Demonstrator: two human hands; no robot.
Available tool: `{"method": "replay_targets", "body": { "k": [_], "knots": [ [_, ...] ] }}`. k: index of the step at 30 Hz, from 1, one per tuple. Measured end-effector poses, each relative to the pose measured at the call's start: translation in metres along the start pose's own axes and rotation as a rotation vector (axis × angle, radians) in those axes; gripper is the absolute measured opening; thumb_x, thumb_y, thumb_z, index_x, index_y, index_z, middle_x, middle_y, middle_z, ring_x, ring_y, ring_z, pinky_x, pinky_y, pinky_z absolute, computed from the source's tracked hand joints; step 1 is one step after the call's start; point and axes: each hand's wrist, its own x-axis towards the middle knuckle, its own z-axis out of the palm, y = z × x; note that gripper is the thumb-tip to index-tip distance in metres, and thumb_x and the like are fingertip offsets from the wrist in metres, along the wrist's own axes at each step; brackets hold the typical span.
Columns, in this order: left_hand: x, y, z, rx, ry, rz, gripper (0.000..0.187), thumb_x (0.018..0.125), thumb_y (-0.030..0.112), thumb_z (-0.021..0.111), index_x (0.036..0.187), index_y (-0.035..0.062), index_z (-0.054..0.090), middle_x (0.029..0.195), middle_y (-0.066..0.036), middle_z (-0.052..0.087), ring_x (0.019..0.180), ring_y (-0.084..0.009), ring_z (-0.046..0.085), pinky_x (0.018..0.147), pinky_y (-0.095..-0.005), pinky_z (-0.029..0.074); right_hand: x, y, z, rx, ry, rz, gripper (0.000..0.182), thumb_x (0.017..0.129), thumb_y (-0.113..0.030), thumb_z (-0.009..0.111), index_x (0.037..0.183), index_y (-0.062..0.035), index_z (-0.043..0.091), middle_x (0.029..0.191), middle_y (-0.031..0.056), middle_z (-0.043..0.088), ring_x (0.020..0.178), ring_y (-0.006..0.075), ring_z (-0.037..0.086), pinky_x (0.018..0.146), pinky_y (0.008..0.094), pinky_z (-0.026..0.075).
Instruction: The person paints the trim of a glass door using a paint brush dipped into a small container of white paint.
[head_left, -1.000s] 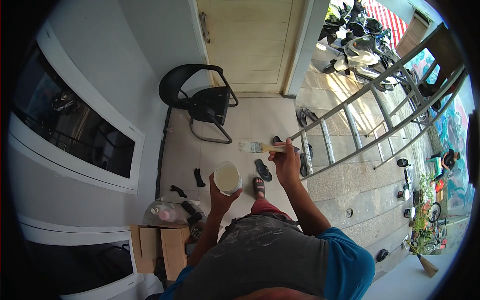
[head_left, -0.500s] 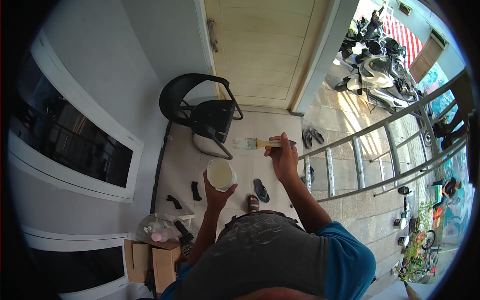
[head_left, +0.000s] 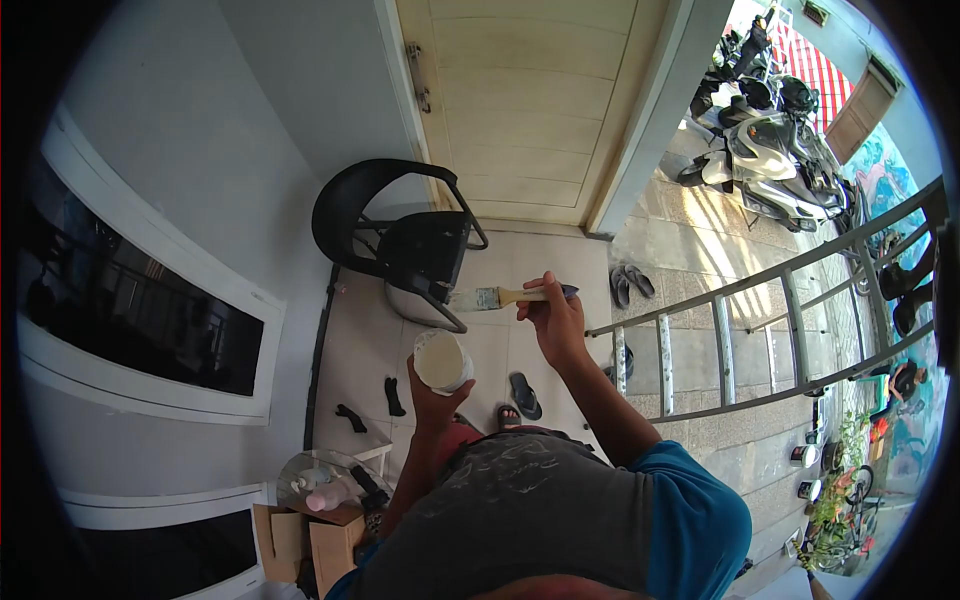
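My left hand (head_left: 436, 402) is wrapped round a white paint tub (head_left: 443, 362), tilted so its pale contents show. In my right hand (head_left: 556, 322) is a paintbrush (head_left: 510, 296), gripped by its wooden handle, with the whitish bristles pointing left. The bristles hang above and slightly right of the tub, apart from it in the view. Beyond the brush tip stands a black chair (head_left: 425, 250) with armrests, close to the wall corner.
A cream door (head_left: 520, 110) is ahead. A metal ladder (head_left: 725, 350) leans at my right, with a person's feet on it at the far right. Sandals (head_left: 632, 285) lie on the floor. Motorbikes (head_left: 780, 165) are parked outside. A cardboard box (head_left: 335, 550) sits at lower left.
My right hand and the paintbrush have shifted left, nearer the tub and chair. The view has tilted a little, so the door and chair sit slightly lower.
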Motion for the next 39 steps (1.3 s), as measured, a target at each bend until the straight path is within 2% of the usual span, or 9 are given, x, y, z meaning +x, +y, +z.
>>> {"method": "replay_targets", "body": {
  "k": [10, 16, 22, 27, 29, 30, 33, 35, 39],
  "knots": [
    [0.068, -0.012, -0.032, -0.025, -0.034, 0.027, 0.092, 0.066, 0.008, 0.093, 0.141, 0.0044, 0.039, 0.130, -0.014, 0.055, 0.122, -0.0271, 0.058, 0.105, -0.0416, 0.047, 0.037, 0.011, 0.041, -0.017, 0.027, -0.046, 0.042, 0.109, -0.036, 0.054, 0.104, 0.0040, 0.065, 0.083, 0.0135, 0.068, 0.070, 0.0192, 0.066, 0.070, 0.0332, 0.054],
    [0.106, -0.026, -0.071, -0.050, -0.037, 0.045, 0.094, 0.066, 0.007, 0.093, 0.142, 0.0047, 0.038, 0.132, -0.015, 0.054, 0.125, -0.0271, 0.056, 0.107, -0.0414, 0.047, 0.063, 0.032, 0.081, -0.022, -0.037, -0.075, 0.040, 0.108, -0.035, 0.055, 0.106, 0.0037, 0.064, 0.085, 0.0135, 0.069, 0.072, 0.0188, 0.066, 0.070, 0.0332, 0.054],
    [0.120, -0.029, -0.113, -0.021, 0.000, 0.020, 0.096, 0.065, 0.006, 0.093, 0.143, 0.0048, 0.036, 0.133, -0.015, 0.054, 0.126, -0.0272, 0.056, 0.107, -0.0416, 0.047, 0.082, 0.055, 0.126, -0.087, -0.127, 0.017, 0.027, 0.103, -0.022, 0.066, 0.110, 0.0035, 0.063, 0.092, 0.0118, 0.069, 0.079, 0.0178, 0.069, 0.075, 0.0329, 0.058],
    [0.125, -0.037, -0.143, -0.002, 0.095, -0.026, 0.096, 0.066, 0.008, 0.093, 0.144, 0.0050, 0.037, 0.134, -0.015, 0.053, 0.126, -0.0276, 0.056, 0.107, -0.0418, 0.047, 0.105, 0.078, 0.156, -0.089, -0.352, 0.070, 0.022, 0.098, -0.013, 0.071, 0.112, 0.0027, 0.063, 0.094, 0.0101, 0.070, 0.085, 0.0170, 0.070, 0.077, 0.0323, 0.059],
    [0.129, -0.038, -0.153, 0.043, 0.142, 0.065, 0.094, 0.067, 0.011, 0.093, 0.144, 0.0052, 0.040, 0.134, -0.015, 0.053, 0.126, -0.0283, 0.056, 0.106, -0.0424, 0.047, 0.114, 0.077, 0.175, -0.204, -0.361, 0.054, 0.022, 0.096, -0.009, 0.072, 0.112, 0.0027, 0.063, 0.089, 0.0102, 0.072, 0.080, 0.0165, 0.071, 0.076, 0.0306, 0.060],
    [0.132, -0.038, -0.157, 0.057, 0.197, 0.034, 0.094, 0.067, 0.011, 0.093, 0.144, 0.0052, 0.040, 0.134, -0.015, 0.053, 0.126, -0.0283, 0.056, 0.106, -0.0424, 0.047, 0.120, 0.077, 0.183, -0.225, -0.384, 0.049, 0.021, 0.095, -0.007, 0.073, 0.110, 0.0026, 0.063, 0.087, 0.0106, 0.073, 0.078, 0.0168, 0.072, 0.076, 0.0306, 0.060],
    [0.141, -0.034, -0.168, 0.093, 0.260, 0.128, 0.096, 0.066, 0.013, 0.095, 0.144, 0.0038, 0.039, 0.133, -0.013, 0.056, 0.124, -0.0244, 0.058, 0.106, -0.0394, 0.048, 0.146, 0.075, 0.204, -0.278, -0.539, 0.003, 0.020, 0.092, -0.007, 0.076, 0.105, 0.0022, 0.065, 0.090, 0.0106, 0.072, 0.078, 0.0168, 0.072, 0.070, 0.0275, 0.056],
    [0.145, -0.030, -0.175, 0.130, 0.330, 0.069, 0.097, 0.066, 0.012, 0.095, 0.145, 0.0037, 0.039, 0.133, -0.012, 0.056, 0.125, -0.0240, 0.058, 0.106, -0.0390, 0.048, 0.162, 0.068, 0.226, -0.278, -0.640, -0.038, 0.016, 0.090, -0.004, 0.076, 0.102, 0.0028, 0.068, 0.096, 0.0095, 0.067, 0.078, 0.0164, 0.071, 0.070, 0.0271, 0.056],
    [0.154, -0.025, -0.185, 0.205, 0.407, 0.062, 0.099, 0.066, 0.012, 0.095, 0.146, 0.0030, 0.037, 0.136, -0.012, 0.052, 0.127, -0.0227, 0.056, 0.106, -0.0379, 0.047, 0.193, 0.057, 0.264, -0.431, -0.904, 0.019, 0.013, 0.088, -0.002, 0.077, 0.097, 0.0036, 0.069, 0.093, 0.0079, 0.066, 0.079, 0.0141, 0.067, 0.070, 0.0259, 0.053]
  ]
}}
